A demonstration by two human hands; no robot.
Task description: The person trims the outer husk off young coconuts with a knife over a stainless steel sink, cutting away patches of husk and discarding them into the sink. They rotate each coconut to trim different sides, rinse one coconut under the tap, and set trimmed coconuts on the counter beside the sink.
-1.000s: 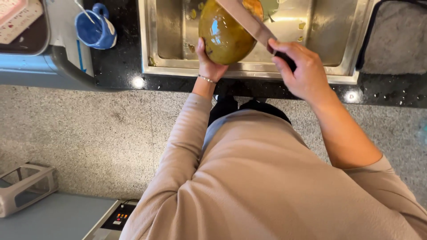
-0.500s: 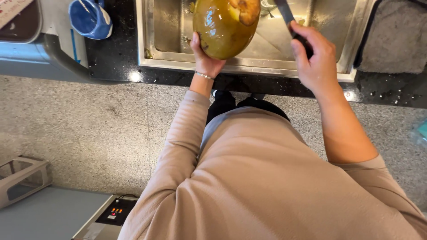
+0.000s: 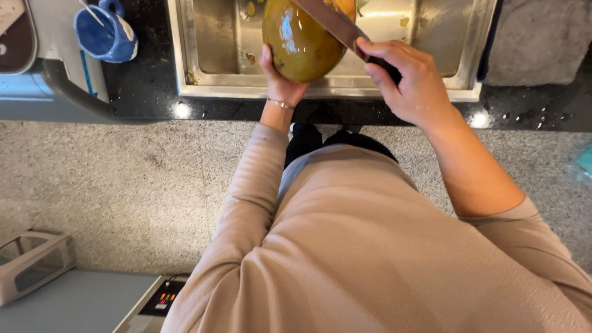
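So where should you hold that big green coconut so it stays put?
Best from underneath, on its rounded lower side. The left hand cups the coconut there over the sink, well away from the knife that the right hand lays across the top. Its smooth, shiny skin probably needs a wide palm grip.

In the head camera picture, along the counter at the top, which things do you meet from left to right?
Blue mug → steel sink → left hand holding the green coconut → knife blade → right hand on the knife handle → grey cloth.
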